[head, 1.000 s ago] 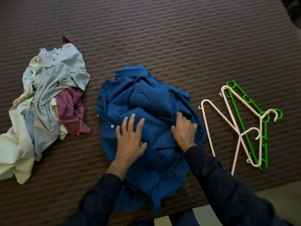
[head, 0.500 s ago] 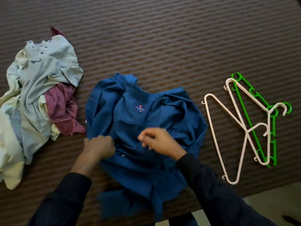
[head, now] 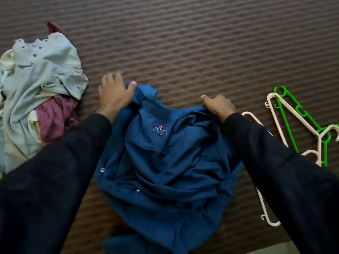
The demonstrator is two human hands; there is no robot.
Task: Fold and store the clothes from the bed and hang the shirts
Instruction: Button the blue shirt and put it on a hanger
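While one blue shirt [head: 165,162] lies crumpled at the near edge of the brown bed [head: 201,43], its collar end is gripped by both hands: left hand [head: 113,92] curled on the left corner, right hand [head: 219,105] pinching the right. One pile of clothes [head: 36,92] is seen left; three hangers, two white [head: 275,114] and one green [head: 300,116], right.

White hangers [head: 275,114] partly hidden behind right sleeve [head: 286,176]; clothes pile [head: 36,85] cut off at left edge; shirt label [head: 160,128] small print unreadable.
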